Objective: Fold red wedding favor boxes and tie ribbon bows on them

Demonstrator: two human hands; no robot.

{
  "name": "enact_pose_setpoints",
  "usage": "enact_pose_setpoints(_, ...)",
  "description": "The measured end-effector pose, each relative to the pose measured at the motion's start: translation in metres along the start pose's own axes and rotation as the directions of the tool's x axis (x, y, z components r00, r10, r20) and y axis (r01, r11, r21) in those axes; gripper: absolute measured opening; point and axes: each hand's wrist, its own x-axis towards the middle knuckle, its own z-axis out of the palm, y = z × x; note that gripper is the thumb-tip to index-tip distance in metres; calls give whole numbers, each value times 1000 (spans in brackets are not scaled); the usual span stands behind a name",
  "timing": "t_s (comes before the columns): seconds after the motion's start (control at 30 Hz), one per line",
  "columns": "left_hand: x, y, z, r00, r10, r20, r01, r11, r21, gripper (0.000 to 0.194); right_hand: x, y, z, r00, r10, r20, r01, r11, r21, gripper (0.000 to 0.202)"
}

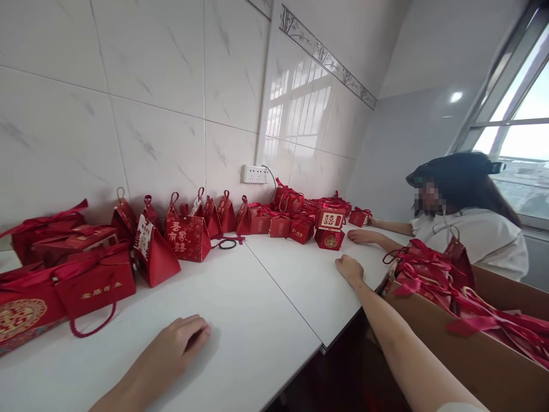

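The left grip (185, 339) curls half-open; the right grip (350, 269) (its arm (398, 335) outstretched) is loosely fisted.

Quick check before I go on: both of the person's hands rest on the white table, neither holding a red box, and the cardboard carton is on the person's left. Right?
One slip: the cardboard carton is on the person's right, as the head view shows. Both hands, left hand and right hand, do rest on the white table, neither holding a red box.
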Motion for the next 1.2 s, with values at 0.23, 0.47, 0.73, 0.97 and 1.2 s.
enact_pose_setpoints(0.23, -1, 1, 1, 999, 16, -31, -15, 1000, 11, 35, -2, 0, -1, 1000, 7, -8, -7, 1000, 10, 27)
enact_pose_setpoints(0.47, -1, -5, 3, 999, 29, -33, -29, 1000, -7, 35, -6, -1, -3, 997, 20, -76, -18, 1000, 15, 27)
enact_pose_setpoints(0.73, 3, -13, 6, 997, 75, 8, -75, 996, 57, 36, -11, -4, -3, 980, 5, -198, -3, 1000, 14, 27)
enact_pose_setpoints(0.97, 4, -10, 1, 990, 121, 68, -129, 984, 121, 35, -9, -2, -1, 988, -21, -153, 24, 1000, 16, 26)
enact_pose_setpoints(1.2, 4, -9, 3, 990, 125, 58, -131, 984, 122, 37, -10, -2, -2, 989, -11, -150, 15, 1000, 24, 26)
